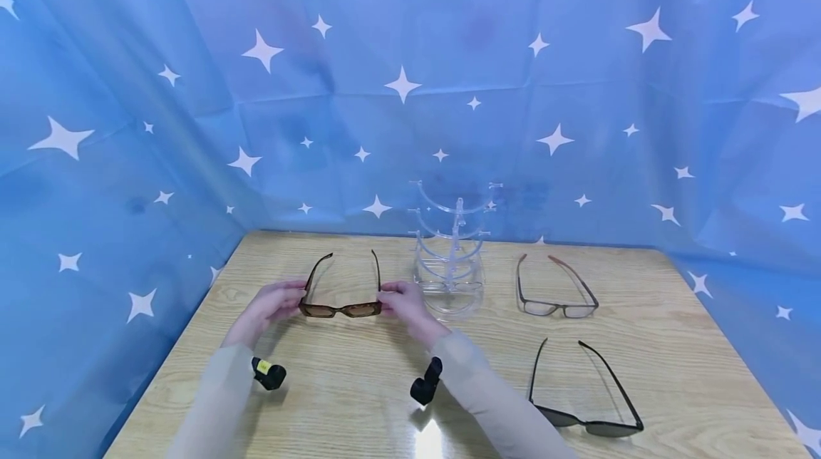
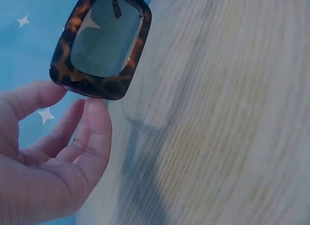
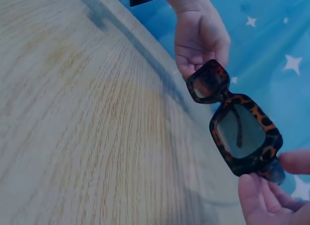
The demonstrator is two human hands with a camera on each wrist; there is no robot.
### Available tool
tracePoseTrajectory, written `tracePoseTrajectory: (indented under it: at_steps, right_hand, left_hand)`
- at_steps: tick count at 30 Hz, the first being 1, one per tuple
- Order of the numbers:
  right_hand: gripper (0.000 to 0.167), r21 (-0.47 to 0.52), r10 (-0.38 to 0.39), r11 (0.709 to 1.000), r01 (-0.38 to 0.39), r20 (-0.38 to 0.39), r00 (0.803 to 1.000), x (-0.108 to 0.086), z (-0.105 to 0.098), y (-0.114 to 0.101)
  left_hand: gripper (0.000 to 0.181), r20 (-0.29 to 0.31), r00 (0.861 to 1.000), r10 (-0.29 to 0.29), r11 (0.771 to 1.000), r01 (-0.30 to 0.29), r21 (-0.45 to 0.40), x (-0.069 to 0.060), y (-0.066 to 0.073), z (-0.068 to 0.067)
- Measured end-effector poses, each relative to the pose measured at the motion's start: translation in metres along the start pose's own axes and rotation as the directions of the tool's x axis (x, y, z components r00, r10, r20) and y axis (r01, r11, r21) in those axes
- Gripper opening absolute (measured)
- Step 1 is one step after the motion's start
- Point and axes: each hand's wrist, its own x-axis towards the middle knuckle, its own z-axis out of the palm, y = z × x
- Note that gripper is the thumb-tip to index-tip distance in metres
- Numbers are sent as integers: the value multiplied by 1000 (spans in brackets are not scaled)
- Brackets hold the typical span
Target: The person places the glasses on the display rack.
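Tortoiseshell sunglasses with tinted rectangular lenses are held between both hands above the table's left half, temples unfolded and pointing away from me. My left hand pinches their left end between thumb and fingers; in the left wrist view that thumb and the fingers meet the frame's outer edge. At the other end, my right hand pinches the frame near the hinge, also seen in the right wrist view beside the patterned rim. Just beyond the right hand stands a clear tiered glasses stand.
Thin-framed eyeglasses lie open at the right rear of the wooden table. Black sunglasses lie open nearer me, partly behind the right sleeve. A blue star-patterned cloth hangs behind and beside the table.
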Motion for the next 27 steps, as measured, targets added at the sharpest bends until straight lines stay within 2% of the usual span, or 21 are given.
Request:
tracePoseTrajectory:
  at_steps: [9,15,27]
  right_hand:
    - [35,-14,-18,1000,19,98,995,-14,-8,-10]
    - [33,-5,-12,1000,13,131,991,-27,-14,-17]
    - [35,-15,-19,1000,22,165,986,-54,-32,-23]
  left_hand:
    - [57,78,997,7,999,-4,-47,-15,-7,1]
    - [60,124,992,14,998,-5,-70,-29,-10,4]
    - [55,142,989,53,988,-32,-150,-59,-5,21]
